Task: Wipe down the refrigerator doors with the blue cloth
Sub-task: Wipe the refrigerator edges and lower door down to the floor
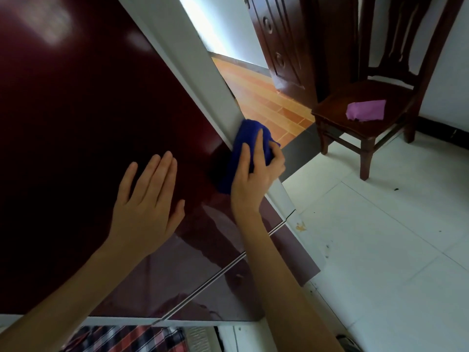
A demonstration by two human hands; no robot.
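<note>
Blue, terry: folded blue cloth (247, 146), at the right edge of the glossy maroon upper refrigerator door (88, 110), lapping onto its pale grey side strip (200, 72). The cloth's long axis runs along that edge. Your right hand (253, 179) holds it, fingers (259, 141) laid over it and thumb wrapped round. Left hand (147, 199): flat on the panel left of the cloth, fingers straight, together, holding nothing. A leftward sweep would likely meet it first. Below: lower maroon door (177, 280). Well apart: dark wooden chair (332, 104) bearing a pink cloth (365, 110).
</note>
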